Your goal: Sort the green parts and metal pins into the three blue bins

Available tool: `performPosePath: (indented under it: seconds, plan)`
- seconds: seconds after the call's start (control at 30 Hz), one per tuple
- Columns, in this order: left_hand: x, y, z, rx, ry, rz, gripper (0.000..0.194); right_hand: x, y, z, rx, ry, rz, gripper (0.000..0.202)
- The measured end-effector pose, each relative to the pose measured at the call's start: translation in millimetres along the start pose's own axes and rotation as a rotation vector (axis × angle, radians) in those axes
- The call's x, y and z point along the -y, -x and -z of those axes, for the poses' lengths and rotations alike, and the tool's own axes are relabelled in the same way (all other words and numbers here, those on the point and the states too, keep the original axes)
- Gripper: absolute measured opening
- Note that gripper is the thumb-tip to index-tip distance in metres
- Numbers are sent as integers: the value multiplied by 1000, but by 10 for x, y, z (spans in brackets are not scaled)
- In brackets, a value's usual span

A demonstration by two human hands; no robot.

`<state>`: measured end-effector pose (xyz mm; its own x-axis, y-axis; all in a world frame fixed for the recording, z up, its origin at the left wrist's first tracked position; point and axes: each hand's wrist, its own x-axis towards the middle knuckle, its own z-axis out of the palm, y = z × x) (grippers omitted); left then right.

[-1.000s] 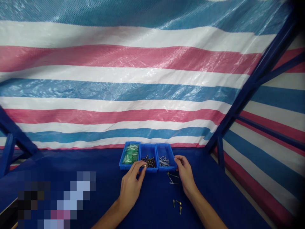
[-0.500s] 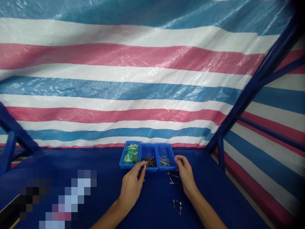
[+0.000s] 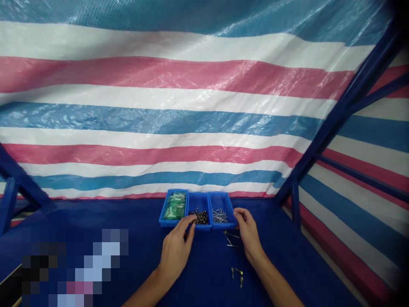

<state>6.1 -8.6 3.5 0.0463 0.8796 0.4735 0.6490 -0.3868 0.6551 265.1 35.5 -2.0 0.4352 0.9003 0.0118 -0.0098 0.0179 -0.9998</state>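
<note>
My left hand reaches to the front left corner of the middle blue bin, fingertips at the dark and brass-coloured screws inside. Its thumb and index finger are a little apart, and I make out nothing held between them. My right hand is curled beside the front right side of the right blue bin, thumb and fingertips close together near its wall. Whatever they pinch, if anything, is hidden. That bin contains silver nails or long screws.
The left blue bin holds green and white plastic pieces. Thin silver pieces lie before the right bin, with several brass-coloured screws nearer me. Blue frame posts and striped sheeting bound the blue table.
The view has shifted very slightly. Both hands stay nearly in place, the left still at the middle bin and the right still beside the right bin.
</note>
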Motion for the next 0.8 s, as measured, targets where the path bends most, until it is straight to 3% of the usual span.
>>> performPosePath:
  seconds: [0.4, 0.6, 0.7, 0.8]
  plan:
    - [11, 21, -15, -12, -5, -45, 32, -30, -7, 5, 0, 7, -4, 41]
    - [-102, 56, 23, 10, -26, -293, 30, -39, -12, 7, 1, 10, 9, 39]
    - [-199, 79, 68, 137, -22, -443, 29, -45, -14, 2, -1, 12, 19, 39]
    - [-324, 118, 89, 376, -70, -523, 32, -39, -11, -2, -2, 13, 26, 39]
